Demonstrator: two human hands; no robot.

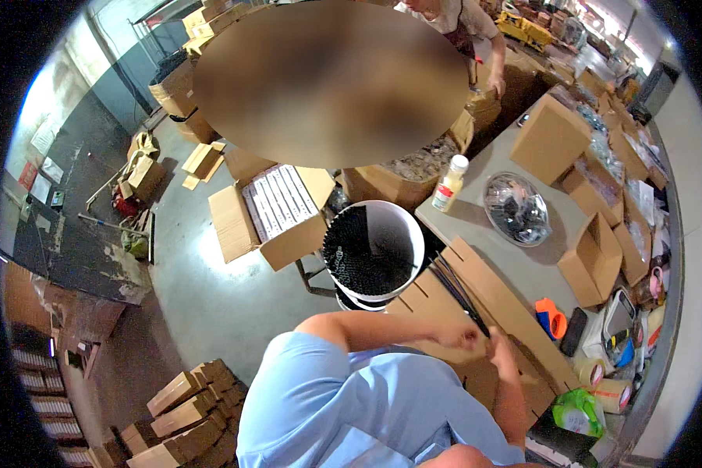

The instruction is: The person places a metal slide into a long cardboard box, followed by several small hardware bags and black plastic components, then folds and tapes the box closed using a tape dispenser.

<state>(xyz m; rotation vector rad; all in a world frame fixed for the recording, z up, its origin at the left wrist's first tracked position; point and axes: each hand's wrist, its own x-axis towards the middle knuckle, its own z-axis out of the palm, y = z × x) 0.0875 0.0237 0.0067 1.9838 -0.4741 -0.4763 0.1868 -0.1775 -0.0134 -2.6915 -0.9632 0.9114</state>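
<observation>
- Head view, left hand (462, 337): closed into a loose fist over the flat cardboard sheet (491, 300); fingers curled on the near end of the dark rods (456, 292), as far as the small picture shows.
- Head view, right hand (498, 349): just beside the left, narrow, fingers bent at the same end of the bundle; whether it grips or only steadies cannot be told.
- Dark rods: a thin bunch of long, black, straight sticks, lying slantwise on the cardboard sheet, far ends pointing toward the white bucket (374, 251). They look light, stiff and likely to roll apart.
- White bucket: round, standing off the worktop's near-left corner, packed with upright dark sticks on its left half; the right half shows bare white wall.
- Handling note, by judgement: keep the bundle's near ends level and pinched with both hands, so no stick slides out; hold it low over the cardboard.
- Worktop (515, 257): grey, carrying a small bottle with white cap (450, 183), a clear bag of dark parts (516, 208), open brown cartons (593, 257), an orange tool (551, 318), tape rolls (608, 386).
- Floor (203, 296): an open carton of white strips (277, 207), stacked narrow boxes (187, 413).
- Far side: another person's hand (496, 83) on a carton.
</observation>
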